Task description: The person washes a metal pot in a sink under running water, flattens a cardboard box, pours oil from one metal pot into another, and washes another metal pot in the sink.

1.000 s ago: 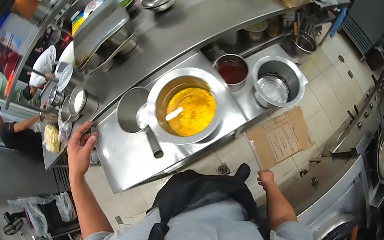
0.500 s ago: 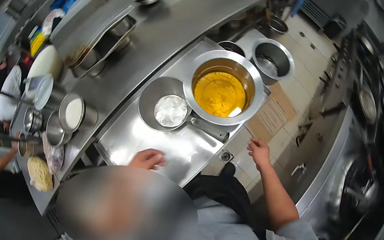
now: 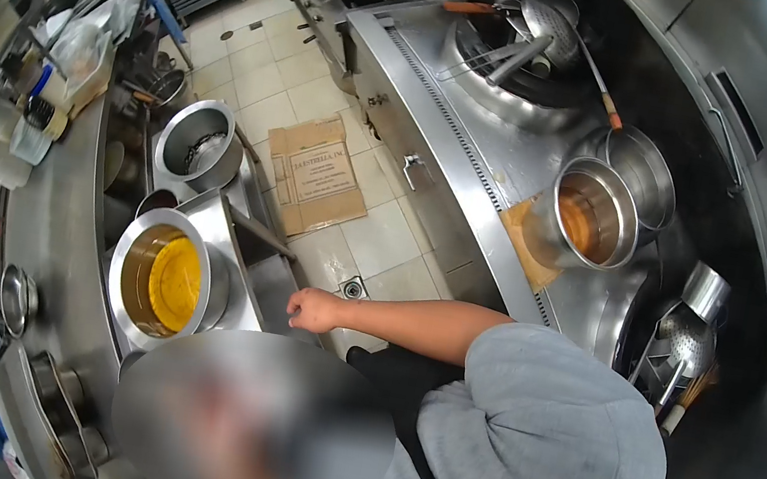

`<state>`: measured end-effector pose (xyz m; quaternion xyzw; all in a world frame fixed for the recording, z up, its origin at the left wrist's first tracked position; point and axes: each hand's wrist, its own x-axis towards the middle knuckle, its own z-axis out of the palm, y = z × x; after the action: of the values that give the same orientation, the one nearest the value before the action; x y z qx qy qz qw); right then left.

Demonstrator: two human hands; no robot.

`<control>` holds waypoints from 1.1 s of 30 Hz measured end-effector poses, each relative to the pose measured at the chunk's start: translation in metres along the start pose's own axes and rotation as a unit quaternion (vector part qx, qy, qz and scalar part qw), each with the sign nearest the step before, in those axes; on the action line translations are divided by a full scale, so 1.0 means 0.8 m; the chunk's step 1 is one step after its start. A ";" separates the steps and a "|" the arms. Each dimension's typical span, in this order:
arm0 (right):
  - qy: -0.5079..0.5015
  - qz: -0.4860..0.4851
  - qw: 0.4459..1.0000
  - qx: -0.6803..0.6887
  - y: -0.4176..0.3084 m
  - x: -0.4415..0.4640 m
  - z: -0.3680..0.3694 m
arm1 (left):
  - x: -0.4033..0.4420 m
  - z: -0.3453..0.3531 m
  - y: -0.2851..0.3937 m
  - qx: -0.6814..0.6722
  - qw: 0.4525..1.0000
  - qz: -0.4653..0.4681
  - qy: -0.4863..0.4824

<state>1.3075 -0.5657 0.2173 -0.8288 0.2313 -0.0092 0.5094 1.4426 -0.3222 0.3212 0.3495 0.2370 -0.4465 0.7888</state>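
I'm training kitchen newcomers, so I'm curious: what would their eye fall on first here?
Probably the bright yellow liquid, in the wide-rimmed pot left of the right hand. Next, perhaps, the printed cardboard lying on the tiled floor, above centre. Then the brownish liquid in a steel pot at right.

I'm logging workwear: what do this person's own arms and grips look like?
The right grip is a bare hand with no glove visible. The right forearm is bare up to a loose, short grey sleeve with no marking that I can see. The left grip and left arm cannot be made out.
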 end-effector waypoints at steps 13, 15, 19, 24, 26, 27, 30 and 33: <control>0.156 0.091 0.984 0.010 -0.151 0.186 -0.036 | 0.080 0.032 0.184 0.685 0.578 0.383 0.225; 0.167 0.083 0.982 0.004 -0.143 0.192 -0.027 | 0.110 0.071 0.187 0.604 0.735 0.264 0.160; 0.220 0.080 0.972 0.017 -0.162 0.190 -0.005 | 0.170 0.023 0.213 0.685 0.630 0.341 0.132; 0.259 0.056 0.964 0.021 -0.158 0.170 -0.024 | 0.140 0.048 0.204 0.714 0.552 0.396 0.168; 0.280 -0.001 0.954 0.109 -0.149 0.153 -0.037 | 0.076 0.105 0.192 0.722 0.539 0.405 0.158; 0.291 0.001 0.952 0.099 -0.172 0.124 -0.059 | 0.059 0.119 0.188 0.697 0.569 0.416 0.133; 0.288 0.007 0.951 0.114 -0.223 0.030 -0.136 | -0.023 0.173 0.150 0.648 0.625 0.434 -0.028; 0.319 -0.033 0.943 0.083 -0.234 -0.079 -0.208 | -0.081 0.203 0.083 0.554 0.722 0.362 -0.202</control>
<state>1.2796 -0.6108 0.4699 -0.7442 0.3523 -0.3096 0.4755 1.4789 -0.3876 0.4928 0.6847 -0.3621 -0.2386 0.5857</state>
